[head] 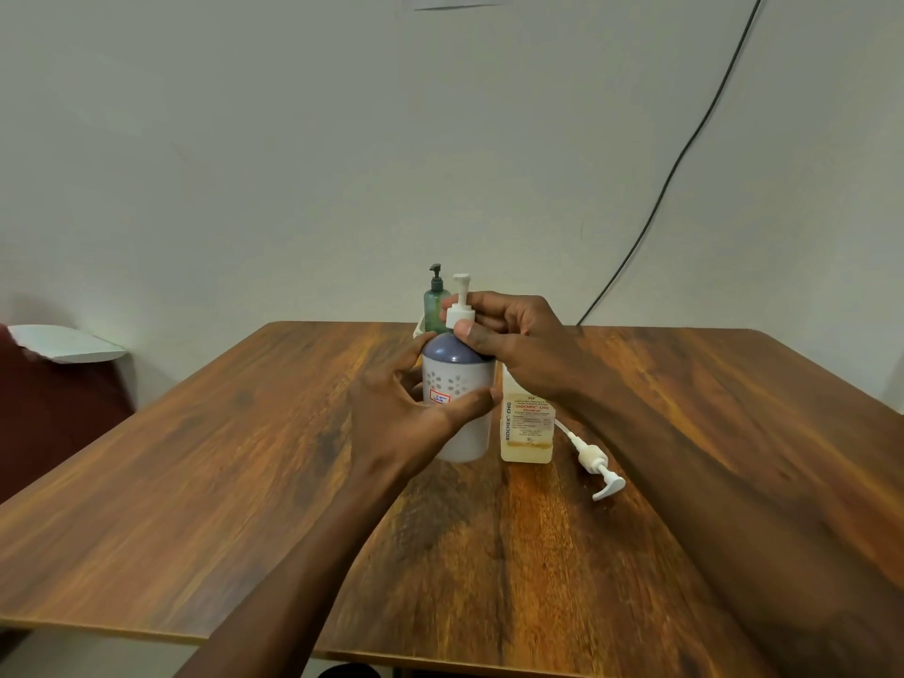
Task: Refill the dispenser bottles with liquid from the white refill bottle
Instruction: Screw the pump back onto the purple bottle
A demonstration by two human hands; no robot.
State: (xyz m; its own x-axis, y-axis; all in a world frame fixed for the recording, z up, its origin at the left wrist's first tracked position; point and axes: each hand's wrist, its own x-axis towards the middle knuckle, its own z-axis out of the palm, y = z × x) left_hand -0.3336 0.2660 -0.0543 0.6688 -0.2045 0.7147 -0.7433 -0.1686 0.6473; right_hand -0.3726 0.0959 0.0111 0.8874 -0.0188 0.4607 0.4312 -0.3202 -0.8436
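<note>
A white dispenser bottle [467, 435] with a purple-blue top and a small red-bordered label stands upright at the middle of the wooden table [244, 457]. My left hand [411, 408] wraps around its body. My right hand [513, 340] grips the white pump collar [460, 313] on its neck from the right. Just right of it stands the white refill bottle [527, 430] with an orange-lettered label, partly hidden behind my right wrist. A loose white pump head [599, 469] with its tube lies on the table to its right. A green dispenser bottle [435, 300] stands behind.
A black cable [685, 154] runs down the wall to the table's far edge. A white object [63, 342] rests on dark red furniture at the left. The green bottle sits in a white holder [419, 329] by the wall.
</note>
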